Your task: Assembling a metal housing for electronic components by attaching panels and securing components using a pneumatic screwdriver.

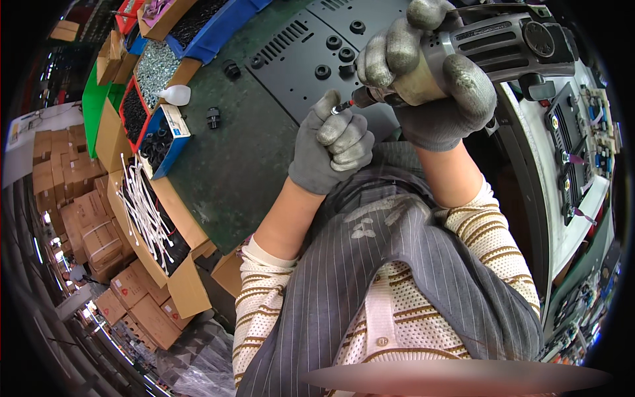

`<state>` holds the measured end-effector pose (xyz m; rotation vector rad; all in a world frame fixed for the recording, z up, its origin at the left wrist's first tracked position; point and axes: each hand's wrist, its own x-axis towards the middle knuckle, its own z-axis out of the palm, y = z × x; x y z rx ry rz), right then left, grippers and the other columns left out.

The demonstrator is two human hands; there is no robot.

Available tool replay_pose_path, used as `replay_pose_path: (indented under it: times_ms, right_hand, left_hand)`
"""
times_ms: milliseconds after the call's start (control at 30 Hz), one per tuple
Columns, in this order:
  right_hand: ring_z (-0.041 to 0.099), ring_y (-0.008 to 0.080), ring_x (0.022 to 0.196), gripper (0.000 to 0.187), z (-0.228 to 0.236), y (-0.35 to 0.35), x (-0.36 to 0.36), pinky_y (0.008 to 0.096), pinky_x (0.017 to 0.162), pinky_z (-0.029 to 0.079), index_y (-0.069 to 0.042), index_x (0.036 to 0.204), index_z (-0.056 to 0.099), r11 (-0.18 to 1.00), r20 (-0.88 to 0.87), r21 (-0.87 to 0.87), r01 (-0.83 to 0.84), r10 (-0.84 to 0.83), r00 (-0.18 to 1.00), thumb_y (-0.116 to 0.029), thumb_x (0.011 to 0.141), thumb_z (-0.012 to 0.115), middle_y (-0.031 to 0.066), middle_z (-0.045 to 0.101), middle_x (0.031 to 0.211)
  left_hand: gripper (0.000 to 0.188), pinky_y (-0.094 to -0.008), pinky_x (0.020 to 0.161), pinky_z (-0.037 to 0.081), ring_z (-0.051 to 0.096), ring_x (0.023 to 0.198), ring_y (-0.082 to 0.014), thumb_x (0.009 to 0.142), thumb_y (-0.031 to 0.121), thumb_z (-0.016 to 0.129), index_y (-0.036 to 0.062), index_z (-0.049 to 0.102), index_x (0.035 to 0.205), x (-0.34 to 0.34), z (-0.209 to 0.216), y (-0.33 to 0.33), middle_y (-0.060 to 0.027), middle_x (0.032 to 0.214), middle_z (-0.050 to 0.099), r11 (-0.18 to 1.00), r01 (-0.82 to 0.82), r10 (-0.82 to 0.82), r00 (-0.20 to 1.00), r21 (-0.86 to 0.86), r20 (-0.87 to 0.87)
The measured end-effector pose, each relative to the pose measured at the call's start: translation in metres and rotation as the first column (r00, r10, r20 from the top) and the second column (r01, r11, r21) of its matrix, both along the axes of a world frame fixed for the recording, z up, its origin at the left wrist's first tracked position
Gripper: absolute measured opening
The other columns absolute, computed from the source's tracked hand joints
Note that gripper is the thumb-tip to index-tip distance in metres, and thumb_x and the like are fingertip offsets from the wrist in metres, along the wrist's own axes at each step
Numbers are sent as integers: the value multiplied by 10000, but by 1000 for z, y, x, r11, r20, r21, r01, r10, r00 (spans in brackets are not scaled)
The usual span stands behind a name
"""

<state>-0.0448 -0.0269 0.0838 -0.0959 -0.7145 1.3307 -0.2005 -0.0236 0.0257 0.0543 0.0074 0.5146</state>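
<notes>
My right hand [433,122], in a grey coated glove, is wrapped round a grey electric screwdriver [503,49] held sideways at the upper right. Its bit points left toward my left hand [337,142], gloved alike, with curled fingers and the thumb by the bit's tip. A small silvery piece [335,110] shows at that tip; what the fingers pinch is mostly hidden. Beneath both hands, a dark metal panel [291,83] with slots and holes lies on the green table [225,175]. Several black ring-shaped fittings, one of them a grommet [322,71], sit on the panel.
Left on the table are two black fittings, one a threaded gland [213,118], a white bottle [176,95], and bins of small parts, including a blue bin [173,142]. White cable ties [149,212] fill an open carton. Cartons [92,225] stack farther left; a rack of panels [565,152] stands right.
</notes>
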Motion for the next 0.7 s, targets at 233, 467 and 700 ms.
replay_pose_path:
  times_ms: [233, 467, 700]
  right_hand:
    - [595, 252, 869, 370, -28, 11, 8, 333, 725, 467, -8, 1171, 483, 969, 119, 245, 20, -51, 992, -229, 877, 528, 124, 597, 955]
    - [604, 205, 742, 217, -4, 22, 18, 303, 653, 481, 49, 914, 592, 959, 253, 101, 266, -284, 925, -152, 832, 596, 110, 615, 821]
    - [556, 203, 675, 430, 17, 55, 12, 361, 660, 495, 6, 1169, 466, 912, 271, -94, 399, -362, 892, -167, 792, 574, 106, 569, 763]
  left_hand:
    - [573, -229, 360, 268, 327, 435, -131, 1001, 399, 327, 126, 365, 498, 4, 6, 7, -28, 495, 327, 997, -13, 24, 989, 79, -144]
    - [444, -230, 454, 363, 441, 491, -116, 948, 427, 474, 31, 671, 904, -22, 29, 46, -30, 610, 509, 737, 364, 492, 289, 569, -822]
    - [422, -323, 820, 488, 640, 976, -222, 810, 345, 668, 75, 648, 1133, -13, 15, 123, -137, 1064, 668, 9, 832, 978, 108, 555, -178]
